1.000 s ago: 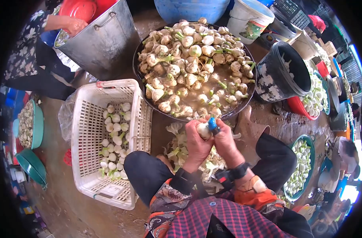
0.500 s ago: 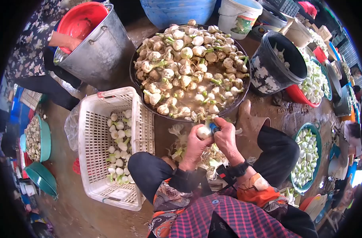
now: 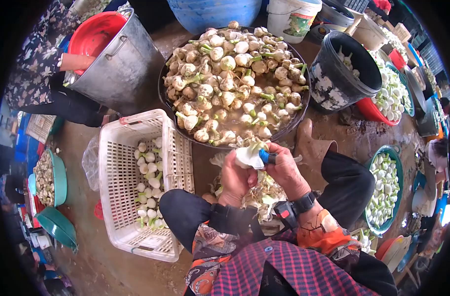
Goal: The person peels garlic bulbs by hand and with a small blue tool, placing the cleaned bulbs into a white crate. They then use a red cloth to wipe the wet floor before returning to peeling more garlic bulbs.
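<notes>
My left hand (image 3: 233, 178) grips a white bulb onion (image 3: 248, 157) in front of my knees. My right hand (image 3: 287, 169) holds a small blue-handled knife (image 3: 267, 157) against that onion, with a strip of skin hanging off it. Under both hands lies a heap of peelings and green trimmings (image 3: 260, 193). Just beyond stands a wide dark basin (image 3: 301, 112) piled with muddy unpeeled onions in water. To my left a white plastic crate (image 3: 117, 163) holds several peeled onions.
A metal bucket (image 3: 114, 64) with a red bowl inside stands far left, another person's hand on it. A black bucket (image 3: 339, 74), a white bucket (image 3: 292, 18) and a blue tub (image 3: 212, 12) ring the basin. Green bowls of peeled onions (image 3: 384, 190) sit right.
The onion has turned in my left hand and a strip of skin now hangs loose from it. The view has shifted slightly; the other person's hand stays at the red bowl.
</notes>
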Demonstrator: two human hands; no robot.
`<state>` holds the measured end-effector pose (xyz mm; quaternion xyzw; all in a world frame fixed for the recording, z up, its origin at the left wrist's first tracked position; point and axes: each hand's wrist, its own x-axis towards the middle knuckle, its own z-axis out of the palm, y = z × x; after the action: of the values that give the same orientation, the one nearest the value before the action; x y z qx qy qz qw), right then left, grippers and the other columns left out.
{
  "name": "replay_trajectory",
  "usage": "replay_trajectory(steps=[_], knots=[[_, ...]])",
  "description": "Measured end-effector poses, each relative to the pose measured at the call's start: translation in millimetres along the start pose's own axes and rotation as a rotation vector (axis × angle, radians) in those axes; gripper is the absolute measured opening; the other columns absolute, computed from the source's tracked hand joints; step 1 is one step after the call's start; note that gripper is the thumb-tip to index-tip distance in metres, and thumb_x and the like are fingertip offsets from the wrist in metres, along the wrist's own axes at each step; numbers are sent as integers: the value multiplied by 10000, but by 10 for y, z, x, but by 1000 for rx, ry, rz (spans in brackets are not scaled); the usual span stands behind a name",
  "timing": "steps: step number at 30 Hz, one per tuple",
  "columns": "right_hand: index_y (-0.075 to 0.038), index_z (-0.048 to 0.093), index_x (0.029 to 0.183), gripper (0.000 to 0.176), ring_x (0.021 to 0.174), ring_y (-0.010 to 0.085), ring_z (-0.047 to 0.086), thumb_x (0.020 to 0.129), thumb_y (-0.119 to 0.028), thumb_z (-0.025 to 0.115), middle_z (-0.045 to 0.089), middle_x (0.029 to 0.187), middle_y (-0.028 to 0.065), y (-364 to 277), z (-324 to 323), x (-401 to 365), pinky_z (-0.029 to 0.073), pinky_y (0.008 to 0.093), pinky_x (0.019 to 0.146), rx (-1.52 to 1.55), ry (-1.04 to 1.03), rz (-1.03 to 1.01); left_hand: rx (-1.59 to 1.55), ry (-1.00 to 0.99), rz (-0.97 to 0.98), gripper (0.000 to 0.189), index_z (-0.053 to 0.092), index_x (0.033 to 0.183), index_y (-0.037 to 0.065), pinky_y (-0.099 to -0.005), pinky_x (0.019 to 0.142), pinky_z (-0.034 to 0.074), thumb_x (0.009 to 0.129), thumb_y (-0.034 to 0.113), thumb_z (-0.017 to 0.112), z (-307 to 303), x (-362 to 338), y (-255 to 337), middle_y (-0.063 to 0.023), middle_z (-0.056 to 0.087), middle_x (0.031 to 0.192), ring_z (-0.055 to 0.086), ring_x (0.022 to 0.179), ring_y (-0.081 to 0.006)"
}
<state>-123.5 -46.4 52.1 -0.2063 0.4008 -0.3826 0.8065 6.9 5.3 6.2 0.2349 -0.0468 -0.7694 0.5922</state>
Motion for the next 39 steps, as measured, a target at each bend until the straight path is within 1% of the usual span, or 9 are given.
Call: replay_trajectory(steps=[2, 5, 9, 13, 17, 20, 21, 27, 39], knots=[[7, 598, 954, 230, 783, 147, 574, 810, 41, 423, 609, 849, 48, 30, -37, -10, 460, 270, 676, -234, 11, -101, 196, 515, 88, 450, 575, 1009, 38, -265, 520, 474, 898, 444, 417, 3, 121, -154, -61, 627, 824, 604, 673, -142], [7, 580, 985, 183, 842, 164, 586, 835, 5, 476, 608, 937, 71, 9, -198, -23, 469, 285, 777, -663, -89, -179, 432, 371, 215, 395, 550, 1063, 26, -313, 632, 526, 877, 374, 526, -50, 29, -249, -54, 626, 924, 621, 770, -162], [0, 548, 1027, 225, 811, 218, 579, 891, -142, 438, 604, 938, 110, 42, -264, 17, 466, 327, 712, 190, -54, 149, 74, 78, 137, 422, 515, 1118, -4, -390, 697, 541, 830, 290, 610, -19, -13, -139, -103, 608, 965, 620, 825, -235], [-21, 527, 1017, 285, 794, 242, 580, 908, -224, 358, 606, 920, 120, 189, -445, 72, 478, 369, 635, 507, -151, 135, -121, -179, 65, 489, 479, 1161, -9, -363, 615, 468, 819, 311, 616, -173, 29, -186, -118, 589, 915, 553, 747, -218], [-34, 588, 902, 220, 740, 310, 601, 845, -112, 391, 632, 822, 130, 302, -787, 291, 479, 413, 617, -125, 254, -8, -231, -321, 73, 556, 449, 1204, 40, -312, 575, 390, 799, 371, 635, 2, -124, -118, -99, 550, 989, 474, 666, -176], [-39, 636, 871, 190, 766, 358, 609, 779, -66, 472, 640, 837, 175, 400, -1057, 257, 486, 415, 685, -1590, 164, -182, -213, -254, 113, 529, 434, 1226, 46, -402, 642, 491, 814, 330, 606, 41, -92, -81, -130, 558, 1047, 563, 782, -263], [-47, 656, 905, 213, 798, 383, 602, 731, -45, 534, 629, 879, 194, 231, -742, 82, 481, 402, 740, -1877, 63, 102, -163, -140, 113, 519, 426, 1236, 50, -431, 671, 513, 820, 314, 590, 90, -101, -65, -132, 556, 1059, 577, 821, -285], [-54, 599, 1050, 367, 882, 356, 581, 693, 8, 539, 623, 908, 171, -368, -180, -135, 473, 397, 767, -1369, -259, -794, -36, -19, 87, 481, 374, 1275, 78, -490, 722, 546, 810, 151, 471, 73, -64, -97, -121, 520, 1139, 588, 926, -317], [-63, 499, 783, 166, 693, 276, 544, 641, -79, 582, 519, 703, 80, -199, -140, -56, 462, 395, 581, -1863, -223, -1054, 200, 20, 24, 513, 440, 1209, 19, -333, 614, 512, 719, 152, 511, 50, -72, -64, -107, 575, 1011, 596, 825, -214]])
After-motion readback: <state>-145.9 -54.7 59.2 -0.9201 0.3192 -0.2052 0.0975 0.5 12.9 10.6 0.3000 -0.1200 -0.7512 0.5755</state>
